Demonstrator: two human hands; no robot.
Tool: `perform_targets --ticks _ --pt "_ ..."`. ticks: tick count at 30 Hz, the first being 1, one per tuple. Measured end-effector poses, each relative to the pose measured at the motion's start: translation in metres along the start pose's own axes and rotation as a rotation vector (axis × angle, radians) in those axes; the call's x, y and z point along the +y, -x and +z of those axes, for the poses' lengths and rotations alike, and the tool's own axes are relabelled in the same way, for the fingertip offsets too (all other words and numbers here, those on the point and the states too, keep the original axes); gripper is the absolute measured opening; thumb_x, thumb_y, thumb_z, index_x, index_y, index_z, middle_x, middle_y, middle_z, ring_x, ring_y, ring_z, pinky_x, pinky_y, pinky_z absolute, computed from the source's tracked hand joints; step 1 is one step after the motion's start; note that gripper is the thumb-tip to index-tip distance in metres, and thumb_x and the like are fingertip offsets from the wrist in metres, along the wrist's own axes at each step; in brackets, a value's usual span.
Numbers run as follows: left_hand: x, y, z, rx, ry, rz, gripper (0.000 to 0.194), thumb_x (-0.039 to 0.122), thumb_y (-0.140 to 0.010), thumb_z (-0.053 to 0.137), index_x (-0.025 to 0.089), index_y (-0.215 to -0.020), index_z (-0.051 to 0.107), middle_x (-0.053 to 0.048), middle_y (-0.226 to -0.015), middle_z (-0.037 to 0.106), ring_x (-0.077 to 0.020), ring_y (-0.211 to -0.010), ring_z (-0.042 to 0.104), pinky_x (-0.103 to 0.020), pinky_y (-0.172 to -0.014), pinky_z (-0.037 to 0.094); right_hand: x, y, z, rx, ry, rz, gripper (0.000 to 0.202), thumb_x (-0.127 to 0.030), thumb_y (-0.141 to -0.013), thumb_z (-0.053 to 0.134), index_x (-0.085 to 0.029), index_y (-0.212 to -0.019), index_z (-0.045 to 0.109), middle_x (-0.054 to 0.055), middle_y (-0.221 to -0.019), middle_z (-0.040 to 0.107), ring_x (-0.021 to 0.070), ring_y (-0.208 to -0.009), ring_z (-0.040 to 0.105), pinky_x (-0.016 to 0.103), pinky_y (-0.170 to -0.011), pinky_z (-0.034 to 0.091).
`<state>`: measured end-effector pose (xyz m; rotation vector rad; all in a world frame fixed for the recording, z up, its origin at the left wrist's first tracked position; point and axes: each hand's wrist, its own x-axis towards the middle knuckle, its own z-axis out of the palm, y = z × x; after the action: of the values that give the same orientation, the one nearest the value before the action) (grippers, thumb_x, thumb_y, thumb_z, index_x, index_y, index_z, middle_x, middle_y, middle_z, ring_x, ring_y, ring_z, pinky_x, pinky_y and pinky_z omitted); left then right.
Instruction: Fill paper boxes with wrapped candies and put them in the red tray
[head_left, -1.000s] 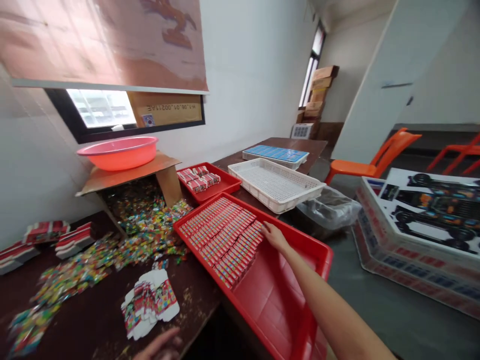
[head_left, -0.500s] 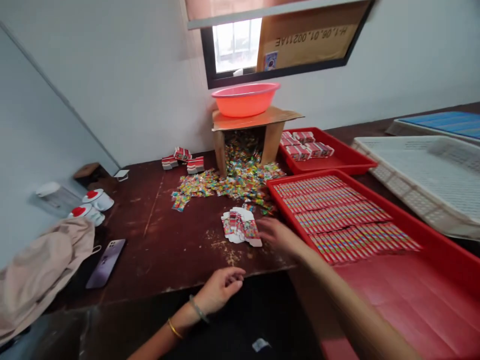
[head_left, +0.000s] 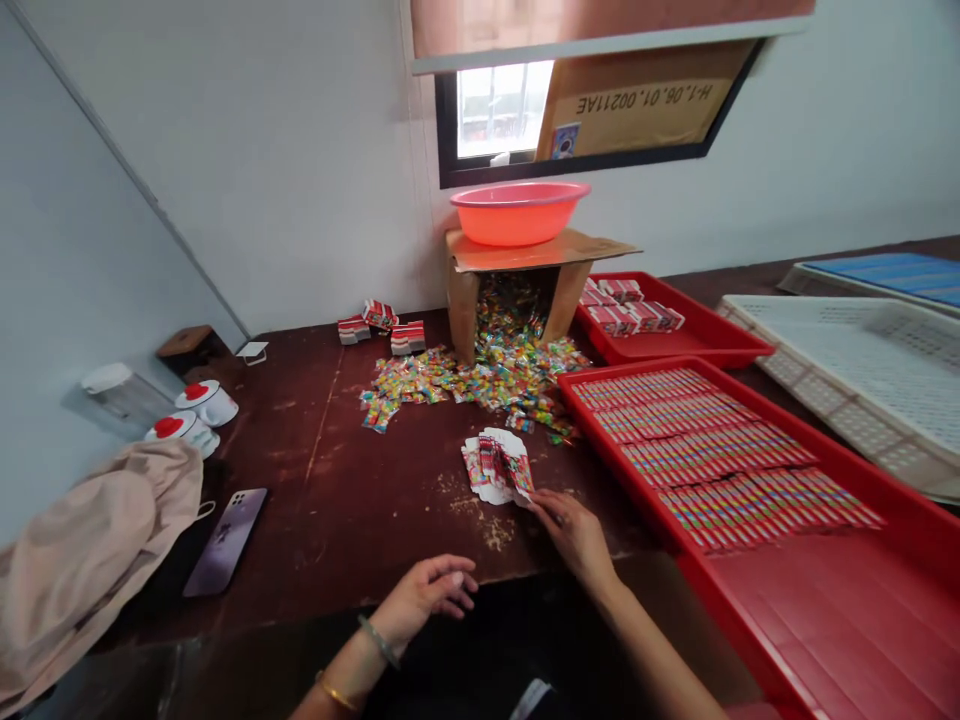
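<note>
On a dark worktop (head_left: 315, 540), flat cartons (head_left: 495, 465) are laid. Nearer than these, the left hand (head_left: 426, 597) is held empty, half-curled. Their near right corner is touched by the nearly closed right hand (head_left: 577, 538); whether one is pinched cannot be told. Beyond them, sweets (head_left: 510, 375) are partly hidden by a cardboard box (head_left: 464, 315).

Two red trays (head_left: 817, 590), two mugs (head_left: 217, 407), one phone (head_left: 225, 545)
</note>
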<state>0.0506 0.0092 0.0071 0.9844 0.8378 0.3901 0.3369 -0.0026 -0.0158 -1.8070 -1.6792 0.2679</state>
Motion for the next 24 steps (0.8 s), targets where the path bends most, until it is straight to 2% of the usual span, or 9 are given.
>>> perform_targets --ticks 4,6,10,11,13,15,17,20,24 --pt "0.008 -0.036 0.025 0.070 0.230 -0.006 0.054 0.049 -0.066 0.075 0.011 -0.103 0.064 -0.013 -0.099 0.067 -0.0154 -0.080 0.064 -0.027 -0.074 0.048 -0.027 0.018 0.006 0.070 -0.032 -0.049 0.031 -0.038 -0.092 0.045 -0.026 -0.101 0.072 0.006 -0.102 0.072 0.0237 -0.094 0.065 0.039 -0.087 0.050" --pt "0.012 -0.055 0.036 0.111 0.341 0.003 0.051 0.050 -0.068 0.073 0.012 -0.101 0.064 -0.013 -0.101 0.067 -0.0162 -0.080 0.065 -0.028 -0.074 0.049 -0.041 0.031 0.009 0.076 -0.036 -0.096 0.027 -0.035 -0.092 0.047 -0.027 -0.102 0.071 0.005 -0.101 0.072 0.0239 -0.095 0.063 0.041 -0.088 0.049" --pt "0.016 -0.083 0.052 0.162 0.362 0.005 0.039 0.041 -0.067 0.075 0.009 -0.087 0.065 -0.011 -0.083 0.070 -0.0164 -0.067 0.064 -0.028 -0.062 0.050 -0.056 0.052 0.013 0.035 -0.092 -0.142 0.019 -0.035 -0.088 0.056 -0.030 -0.099 0.071 0.005 -0.110 0.069 0.0268 -0.107 0.058 0.046 -0.093 0.045" --pt "0.015 -0.085 0.055 0.170 0.346 0.005 0.039 0.040 -0.065 0.076 0.009 -0.086 0.065 -0.010 -0.079 0.070 -0.0159 -0.063 0.063 -0.027 -0.059 0.050 -0.056 0.054 0.014 0.062 -0.131 -0.105 0.021 -0.036 -0.086 0.058 -0.029 -0.102 0.069 0.006 -0.115 0.066 0.0277 -0.111 0.056 0.048 -0.095 0.044" --pt "0.013 -0.085 0.061 0.161 0.298 0.017 0.043 0.042 -0.061 0.079 0.008 -0.085 0.066 -0.009 -0.075 0.069 -0.0157 -0.060 0.063 -0.027 -0.057 0.050 -0.054 0.052 0.015 0.169 -0.252 0.054 0.036 -0.041 -0.081 0.062 -0.025 -0.114 0.062 0.010 -0.120 0.062 0.0286 -0.112 0.055 0.048 -0.096 0.044" --pt "0.011 -0.081 0.068 0.162 0.222 0.049 0.049 0.046 -0.056 0.081 0.008 -0.085 0.067 -0.008 -0.074 0.069 -0.0161 -0.060 0.063 -0.027 -0.057 0.050 -0.052 0.046 0.017 0.245 -0.434 0.246 0.050 -0.045 -0.078 0.064 -0.019 -0.120 0.053 0.012 -0.113 0.064 0.0267 -0.102 0.061 0.045 -0.089 0.049" --pt "0.010 -0.077 0.074 0.187 0.156 0.087 0.053 0.051 -0.053 0.081 0.009 -0.083 0.067 -0.006 -0.073 0.069 -0.0164 -0.061 0.063 -0.028 -0.057 0.051 -0.051 0.038 0.018 0.261 -0.650 0.378 0.046 -0.047 -0.077 0.064 -0.019 -0.111 0.052 0.008 -0.097 0.067 0.0230 -0.086 0.065 0.039 -0.078 0.054" --pt "0.011 -0.077 0.079 0.208 0.132 0.113 0.056 0.058 -0.054 0.077 0.010 -0.082 0.066 -0.005 -0.072 0.068 -0.0185 -0.063 0.063 -0.032 -0.060 0.053 -0.047 0.029 0.019 0.280 -0.906 0.467 0.040 -0.049 -0.073 0.067 -0.020 -0.097 0.054 0.004 -0.083 0.069 0.0209 -0.073 0.065 0.034 -0.065 0.056" --pt "0.027 -0.085 0.070 0.265 0.067 0.135 0.055 0.055 -0.056 0.076 0.009 -0.085 0.066 -0.010 -0.082 0.069 -0.0271 -0.081 0.066 -0.041 -0.074 0.054 -0.027 0.023 0.005 0.375 -0.961 0.536 0.038 -0.051 -0.071 0.068 -0.020 -0.090 0.057 0.003 -0.080 0.068 0.0194 -0.071 0.065 0.031 -0.063 0.055"
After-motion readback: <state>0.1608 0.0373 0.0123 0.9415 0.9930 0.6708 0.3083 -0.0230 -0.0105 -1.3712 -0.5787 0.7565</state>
